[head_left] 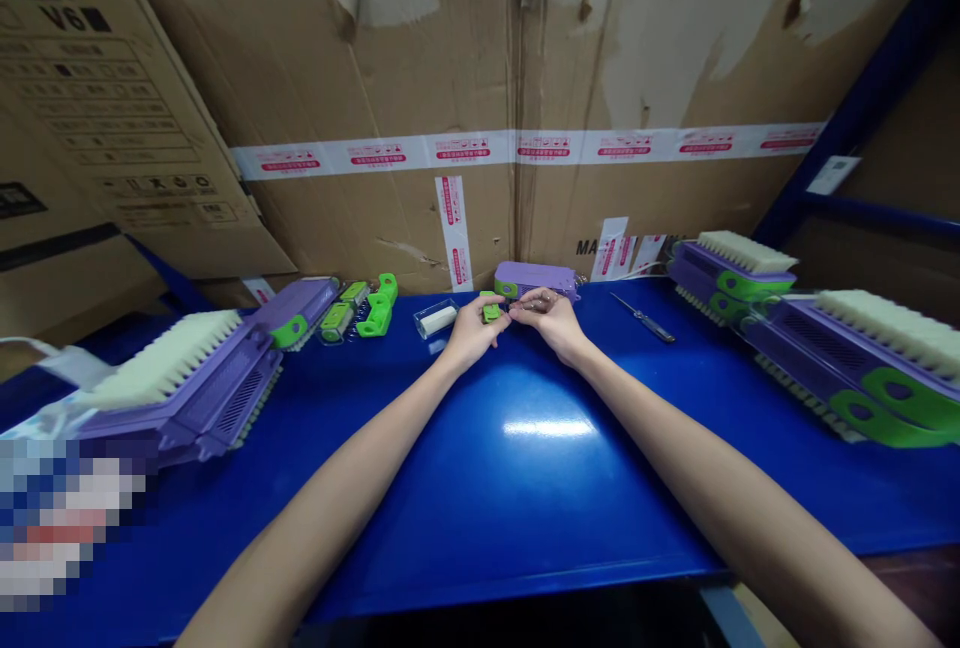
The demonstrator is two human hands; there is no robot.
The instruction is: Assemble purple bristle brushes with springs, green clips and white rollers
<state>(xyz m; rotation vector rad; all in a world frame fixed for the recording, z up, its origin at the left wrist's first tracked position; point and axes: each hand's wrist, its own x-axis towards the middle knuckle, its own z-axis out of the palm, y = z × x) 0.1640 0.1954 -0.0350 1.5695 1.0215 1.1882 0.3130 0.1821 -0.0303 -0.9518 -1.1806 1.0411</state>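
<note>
My left hand (471, 333) is closed around a small green part (490, 312) with a metallic-looking edge, held just above the blue table. Close beside it, my right hand (553, 321) has its fingertips pinched together at the part's right side. Whatever is between those fingertips is too small to make out. Right behind the hands lies a purple brush body (541, 277) with a green end. To the left, a clear box (426, 326) with a white block (439, 320) in it sits near my left hand.
Green brackets (377, 308) and yellow-green parts with springs (345, 312) lie at the back left. Purple brushes with pale bristles are stacked left (187, 358) and right (885, 328). A slim screwdriver-like tool (651, 325) rests right of centre. Cardboard (405, 78) walls the back.
</note>
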